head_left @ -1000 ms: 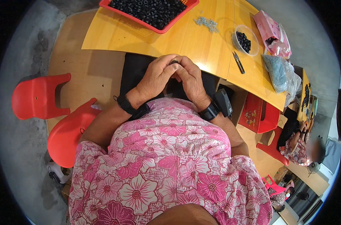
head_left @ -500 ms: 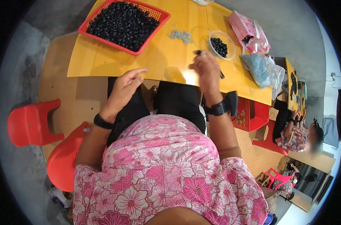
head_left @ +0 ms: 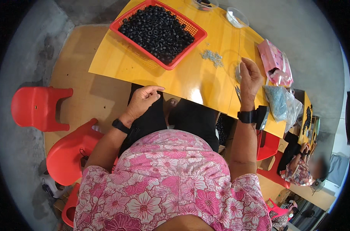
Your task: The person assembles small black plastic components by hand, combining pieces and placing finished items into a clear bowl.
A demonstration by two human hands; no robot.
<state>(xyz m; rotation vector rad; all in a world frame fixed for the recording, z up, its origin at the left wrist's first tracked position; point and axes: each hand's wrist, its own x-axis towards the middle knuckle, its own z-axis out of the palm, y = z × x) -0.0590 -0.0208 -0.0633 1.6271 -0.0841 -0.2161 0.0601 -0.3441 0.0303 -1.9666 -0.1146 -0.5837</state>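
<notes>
My left hand (head_left: 144, 101) hovers at the table's front edge, over my lap. Its index finger points right, other fingers are partly curled, and nothing shows in it. Above a clear round bowl (head_left: 237, 73) hangs my right hand (head_left: 251, 80), fingers bent inward. The hand covers most of the bowl, and what its fingertips hold, if anything, is hidden. A slim dark tool (head_left: 237, 92) lies beside the right wrist. Left of the bowl rests a small pile of silvery pieces (head_left: 212, 57). Many small black rings (head_left: 155, 32) fill a red basket (head_left: 169, 66) at the far left.
Across the yellow table (head_left: 182, 86), a pink bag (head_left: 273, 57) and a clear bag of bluish pieces (head_left: 276, 102) sit at the right. A clear tub (head_left: 237, 18) stands at the back. Red stools (head_left: 34, 107) are at left. Another person (head_left: 298, 165) works at far right.
The view has shifted, so the table appears farther right. My right hand has moved forward over the bowl; the black piece in its fingers no longer shows. The left hand stays near the table edge.
</notes>
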